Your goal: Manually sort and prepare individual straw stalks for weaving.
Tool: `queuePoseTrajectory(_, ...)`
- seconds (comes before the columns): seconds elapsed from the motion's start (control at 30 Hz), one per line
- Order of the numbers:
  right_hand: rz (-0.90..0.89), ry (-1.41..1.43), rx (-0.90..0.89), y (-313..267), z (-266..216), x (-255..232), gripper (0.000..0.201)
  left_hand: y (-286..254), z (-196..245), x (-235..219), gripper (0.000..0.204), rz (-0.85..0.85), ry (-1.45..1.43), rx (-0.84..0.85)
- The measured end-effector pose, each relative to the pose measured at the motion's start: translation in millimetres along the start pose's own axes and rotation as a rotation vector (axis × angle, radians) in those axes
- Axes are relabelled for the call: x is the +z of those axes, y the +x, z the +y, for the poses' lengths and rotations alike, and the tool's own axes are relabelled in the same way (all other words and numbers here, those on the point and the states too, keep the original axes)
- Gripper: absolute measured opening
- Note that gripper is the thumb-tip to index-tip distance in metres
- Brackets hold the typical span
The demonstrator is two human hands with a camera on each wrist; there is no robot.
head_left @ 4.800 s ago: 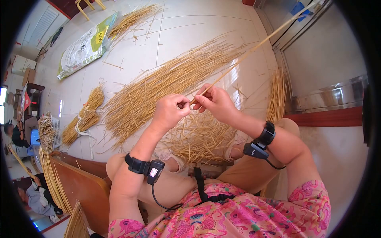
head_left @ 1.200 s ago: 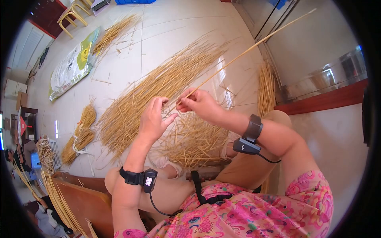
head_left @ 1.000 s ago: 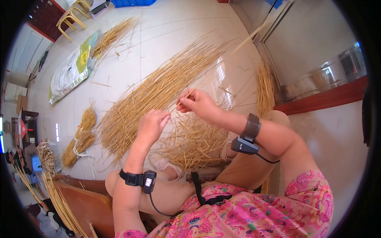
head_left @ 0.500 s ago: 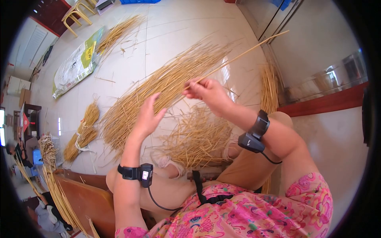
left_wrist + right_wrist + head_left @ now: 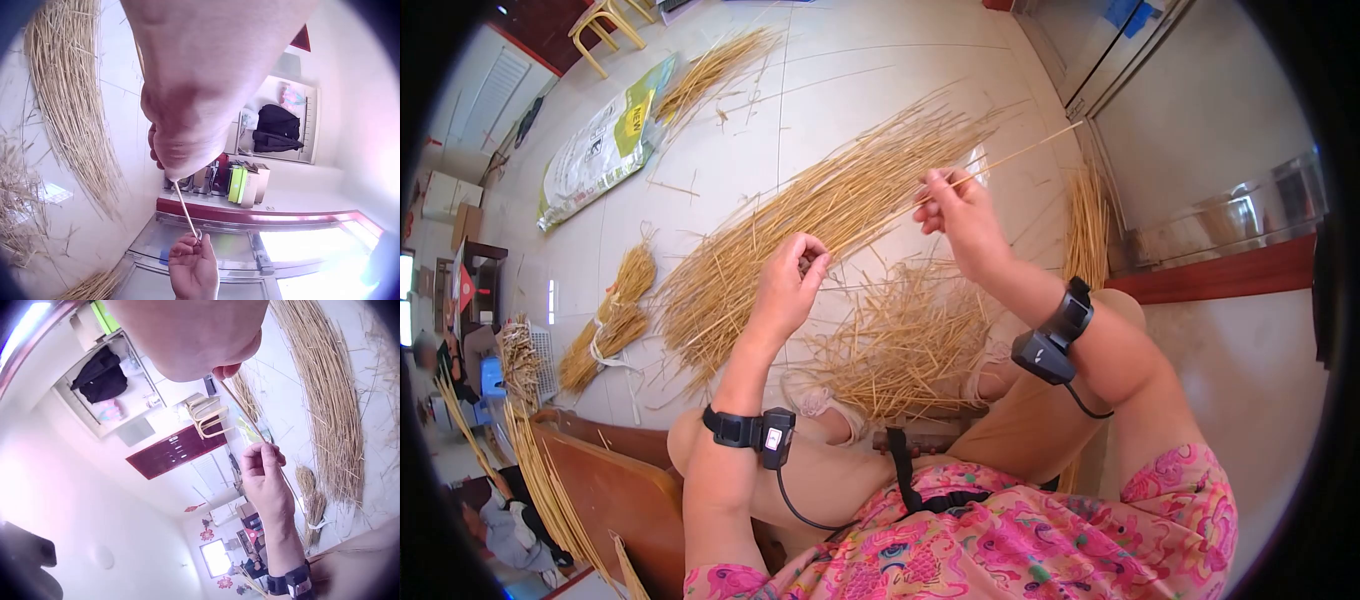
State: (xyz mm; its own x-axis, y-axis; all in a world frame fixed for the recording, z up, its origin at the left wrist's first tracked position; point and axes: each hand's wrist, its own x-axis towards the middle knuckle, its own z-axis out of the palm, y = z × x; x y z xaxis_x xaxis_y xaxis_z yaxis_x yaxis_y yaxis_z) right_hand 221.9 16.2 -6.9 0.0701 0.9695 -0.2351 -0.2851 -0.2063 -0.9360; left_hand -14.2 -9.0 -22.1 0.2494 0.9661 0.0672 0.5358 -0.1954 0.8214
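One long, thin straw stalk (image 5: 1032, 147) runs between both hands and out past the right one toward the upper right. My left hand (image 5: 792, 285) pinches its near end, fingers curled against the thumb. Farther forward, my right hand (image 5: 962, 220) pinches the stalk between thumb and fingers. In the left wrist view the stalk (image 5: 185, 204) spans from the left fingertips to the right hand (image 5: 194, 265). From the right wrist, the left hand (image 5: 269, 478) shows with thumb and index finger meeting on the stalk. Beneath the hands lies a wide layer of straw (image 5: 800, 215).
Short loose straw (image 5: 900, 345) is heaped between the feet. A tied straw bundle (image 5: 610, 315) and a printed sack (image 5: 605, 145) lie to the left on the tiled floor. More stalks (image 5: 1086, 225) stand by the door at right; a wooden chair (image 5: 610, 500) is beside the left leg.
Half a second ago the left hand was spread and off the stalk; now it pinches the stalk. The right hand has moved forward and right, and less stalk sticks out beyond it.
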Motion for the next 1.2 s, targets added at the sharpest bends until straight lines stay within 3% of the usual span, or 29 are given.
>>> queuePoseTrajectory(0.2,-0.112,0.087,0.030,-7.4,4.1,8.4,0.020,-1.3,11.0,1.6,0.012,-0.003,-0.077,0.048)
queuePoseTrajectory(0.3,-0.200,0.081,0.077,-19.4,14.0,17.0,0.020,-0.2,16.8,1.6,0.015,-0.068,-0.229,-0.059)
queuePoseTrajectory(0.57,-0.337,-0.090,0.125,-31.6,22.1,20.7,0.029,4.5,14.6,8.6,0.013,-0.132,-0.320,-0.063)
queuePoseTrajectory(0.7,-0.324,-0.100,0.105,-34.6,19.6,22.9,0.028,6.7,9.7,10.0,0.013,-0.156,-0.408,-0.123)
queuePoseTrajectory(0.8,-0.323,-0.101,0.127,-36.1,20.2,23.8,0.028,7.5,2.6,13.0,0.012,-0.128,-0.412,-0.132)
queuePoseTrajectory(1.0,-0.309,-0.099,0.128,-35.7,24.4,23.1,0.026,10.2,-4.9,17.1,0.013,0.168,-0.399,-0.146)
queuePoseTrajectory(1.1,-0.302,-0.053,0.126,-35.5,23.6,23.1,0.024,11.7,-13.9,14.7,0.012,0.209,-0.440,-0.145)
queuePoseTrajectory(1.2,-0.328,-0.024,0.143,-33.6,24.6,21.4,0.021,10.2,-6.4,10.3,0.011,0.139,-0.443,-0.177)
